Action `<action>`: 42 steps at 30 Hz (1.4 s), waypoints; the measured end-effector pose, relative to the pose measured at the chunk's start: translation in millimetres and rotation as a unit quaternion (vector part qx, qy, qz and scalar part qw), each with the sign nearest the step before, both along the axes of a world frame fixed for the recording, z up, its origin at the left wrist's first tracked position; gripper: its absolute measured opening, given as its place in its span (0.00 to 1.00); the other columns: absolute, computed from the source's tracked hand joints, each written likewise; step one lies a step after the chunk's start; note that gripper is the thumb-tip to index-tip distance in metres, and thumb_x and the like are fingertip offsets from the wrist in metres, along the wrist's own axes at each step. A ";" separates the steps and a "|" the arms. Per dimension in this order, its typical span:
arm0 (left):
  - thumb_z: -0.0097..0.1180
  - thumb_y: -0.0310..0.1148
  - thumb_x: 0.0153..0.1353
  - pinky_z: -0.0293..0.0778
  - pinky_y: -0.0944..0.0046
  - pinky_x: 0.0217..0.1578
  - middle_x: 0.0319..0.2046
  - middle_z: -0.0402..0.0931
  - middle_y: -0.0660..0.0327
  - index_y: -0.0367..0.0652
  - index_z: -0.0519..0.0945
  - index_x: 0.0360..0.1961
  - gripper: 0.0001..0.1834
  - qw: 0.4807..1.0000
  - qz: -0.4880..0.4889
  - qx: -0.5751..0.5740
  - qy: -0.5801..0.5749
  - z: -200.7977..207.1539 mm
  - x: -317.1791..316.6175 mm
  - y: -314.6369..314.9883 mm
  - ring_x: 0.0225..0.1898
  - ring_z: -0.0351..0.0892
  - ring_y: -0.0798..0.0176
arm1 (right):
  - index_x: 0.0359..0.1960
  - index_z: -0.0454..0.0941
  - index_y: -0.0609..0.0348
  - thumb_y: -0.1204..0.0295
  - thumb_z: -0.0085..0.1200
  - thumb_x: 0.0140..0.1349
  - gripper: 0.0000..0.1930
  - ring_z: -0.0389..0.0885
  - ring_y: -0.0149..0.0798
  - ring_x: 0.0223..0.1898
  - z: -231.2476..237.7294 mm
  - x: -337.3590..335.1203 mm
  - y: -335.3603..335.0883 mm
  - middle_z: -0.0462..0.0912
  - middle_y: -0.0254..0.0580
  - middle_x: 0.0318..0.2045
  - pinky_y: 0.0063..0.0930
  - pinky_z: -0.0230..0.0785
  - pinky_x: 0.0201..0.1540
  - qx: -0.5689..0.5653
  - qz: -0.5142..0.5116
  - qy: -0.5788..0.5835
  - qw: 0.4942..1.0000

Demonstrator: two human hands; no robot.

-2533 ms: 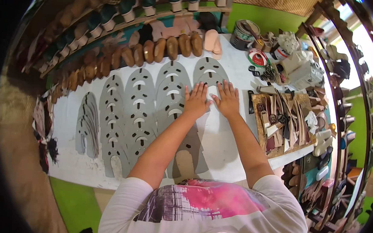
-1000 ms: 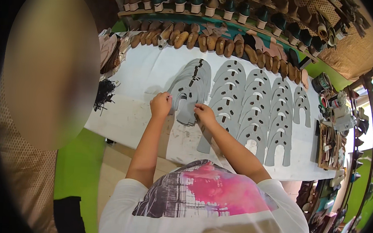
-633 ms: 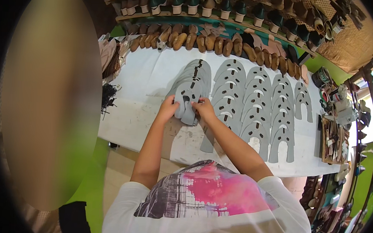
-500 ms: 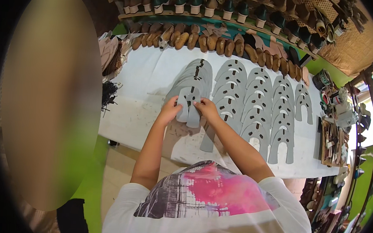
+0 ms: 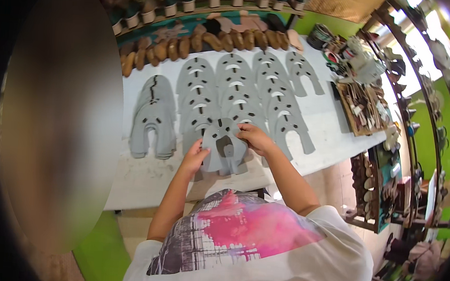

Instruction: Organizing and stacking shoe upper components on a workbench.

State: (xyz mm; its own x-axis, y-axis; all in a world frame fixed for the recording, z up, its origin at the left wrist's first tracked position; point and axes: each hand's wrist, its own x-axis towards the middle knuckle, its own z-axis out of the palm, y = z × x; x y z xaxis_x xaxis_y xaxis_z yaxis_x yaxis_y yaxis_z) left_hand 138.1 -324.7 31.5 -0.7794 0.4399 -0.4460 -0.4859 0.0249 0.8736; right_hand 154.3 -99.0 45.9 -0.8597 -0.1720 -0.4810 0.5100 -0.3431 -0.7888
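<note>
A grey U-shaped shoe upper (image 5: 212,159) with small dark patches is held between my two hands, its legs bent inward toward each other. My left hand (image 5: 195,158) grips its left edge, and my right hand (image 5: 256,139) pinches the upper right edge. It hangs over the near end of the overlapping grey uppers laid out in columns (image 5: 236,94) on the white table. To the left stands a neat stack of the same uppers (image 5: 154,116), dark patches lined up at their tops.
Wooden shoe lasts (image 5: 210,40) line the back of the white table (image 5: 319,123). At its right edge sit a wooden box of scraps (image 5: 358,107) and a dark can (image 5: 320,36). Shelves of shoes (image 5: 413,100) rise on the right. A large blur covers the left side.
Both hands have carried an upper away from the left stack, over to the laid-out columns on the right. My view has turned to the right.
</note>
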 end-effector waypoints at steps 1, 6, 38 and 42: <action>0.49 0.31 0.55 0.65 0.71 0.39 0.38 0.72 0.63 0.41 0.62 0.56 0.25 1.000 -0.004 -0.014 -0.007 -0.9 2.7 18.0 0.38 0.69 0.71 | 0.48 0.68 0.63 0.78 0.45 0.55 0.17 0.74 0.25 0.36 -7.0 6.1 20.6 0.75 0.35 0.38 0.18 0.66 0.39 -0.017 -0.010 0.018 1.000; 0.45 0.37 0.61 0.68 0.68 0.38 0.40 0.72 0.66 0.44 0.64 0.55 0.21 0.992 -0.115 -0.039 0.019 -12.4 5.2 94.6 0.39 0.71 0.71 | 0.49 0.67 0.66 0.80 0.44 0.53 0.19 0.74 0.29 0.40 3.6 41.5 109.8 0.75 0.40 0.41 0.21 0.66 0.44 -0.024 -0.081 0.019 0.996; 0.43 0.30 0.55 0.71 0.56 0.36 0.33 0.75 0.47 0.45 0.61 0.56 0.25 0.937 -0.041 -0.287 0.195 -45.6 -72.8 412.8 0.32 0.76 0.50 | 0.42 0.76 0.60 0.71 0.51 0.51 0.16 0.76 0.38 0.35 -68.9 -47.7 388.2 0.78 0.46 0.34 0.25 0.67 0.40 0.420 -0.124 0.074 0.896; 0.49 0.35 0.54 0.69 0.57 0.36 0.36 0.73 0.50 0.39 0.60 0.56 0.28 0.843 -0.112 -0.434 0.298 -7.7 -58.4 417.7 0.35 0.74 0.51 | 0.42 0.75 0.60 0.70 0.54 0.48 0.17 0.73 0.45 0.42 -38.0 -32.9 370.6 0.75 0.47 0.41 0.32 0.65 0.45 0.668 -0.104 0.223 0.702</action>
State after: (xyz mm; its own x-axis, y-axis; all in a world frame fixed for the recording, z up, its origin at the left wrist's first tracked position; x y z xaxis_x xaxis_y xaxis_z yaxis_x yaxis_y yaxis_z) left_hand 79.7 93.1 23.8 -0.9197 0.3149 -0.2343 0.1341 0.8131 0.5665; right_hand 121.4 271.6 7.9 -0.9160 0.3281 0.2310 0.1588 0.8251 -0.5422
